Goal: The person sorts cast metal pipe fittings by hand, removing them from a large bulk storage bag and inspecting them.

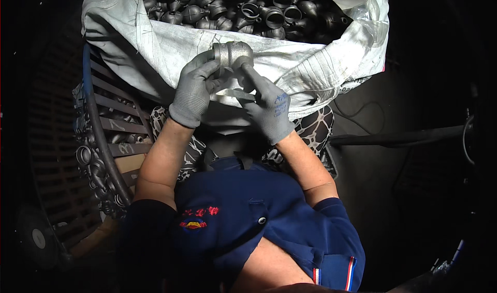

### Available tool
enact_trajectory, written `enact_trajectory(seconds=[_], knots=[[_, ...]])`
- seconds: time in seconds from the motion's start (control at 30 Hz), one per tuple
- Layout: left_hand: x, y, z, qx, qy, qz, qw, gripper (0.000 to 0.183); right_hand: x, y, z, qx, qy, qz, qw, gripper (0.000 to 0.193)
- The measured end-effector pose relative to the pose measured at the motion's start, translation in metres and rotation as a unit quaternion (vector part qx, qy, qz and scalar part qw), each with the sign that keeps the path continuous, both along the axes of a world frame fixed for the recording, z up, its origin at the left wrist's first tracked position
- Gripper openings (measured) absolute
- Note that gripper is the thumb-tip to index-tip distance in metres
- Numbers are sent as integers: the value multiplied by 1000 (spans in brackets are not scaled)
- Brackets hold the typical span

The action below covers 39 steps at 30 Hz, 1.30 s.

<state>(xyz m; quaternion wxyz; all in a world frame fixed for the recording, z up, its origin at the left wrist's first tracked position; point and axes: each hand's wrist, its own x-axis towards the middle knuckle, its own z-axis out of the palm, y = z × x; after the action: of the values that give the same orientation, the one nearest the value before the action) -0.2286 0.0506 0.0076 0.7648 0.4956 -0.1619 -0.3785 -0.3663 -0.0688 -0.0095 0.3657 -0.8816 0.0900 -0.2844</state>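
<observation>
A grey metal pipe fitting [235,52] with a rounded body and a threaded collar is held up in front of the white sack. My left hand [194,88], in a grey glove, is closed on its collar end. My right hand [269,104], gloved alike, is closed around a flat, pale metal strip [235,94], with its index finger reaching up to the fitting's underside. What kind of tool the strip is, and whether its tip touches the fitting, I cannot tell.
Behind my hands a big white woven sack [176,50] holds many dark metal fittings [274,16]. At the left stands a slatted metal crate [96,107] with more fittings [93,163]. A dark bar [398,138] and a thin cable [362,127] lie at the right.
</observation>
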Motion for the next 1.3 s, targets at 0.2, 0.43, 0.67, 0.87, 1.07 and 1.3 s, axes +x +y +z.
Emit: enact_trajectory(seconds=[0.2,0.43,0.67,0.87,1.07,1.3], knots=[[-17,9,5,47,-78,-13,996,42,4,-14,4,-75,-43,-63,994,38],[9,36,2,11,-160,98,982,40,-3,-28,-11,328,-49,-87,940,22],[8,35,-68,-129,75,63,987,36,0,-16,-25,450,-49,-81,888,24],[6,34,-61,-99,77,62,990,41,-1,-22,-40,545,-10,-103,832,26],[5,34,-62,-104,40,62,992,43,1,-23,-40,560,-13,-83,824,36],[4,35,-59,-82,19,89,992,39,-2,-23,-34,566,-35,-27,823,42]])
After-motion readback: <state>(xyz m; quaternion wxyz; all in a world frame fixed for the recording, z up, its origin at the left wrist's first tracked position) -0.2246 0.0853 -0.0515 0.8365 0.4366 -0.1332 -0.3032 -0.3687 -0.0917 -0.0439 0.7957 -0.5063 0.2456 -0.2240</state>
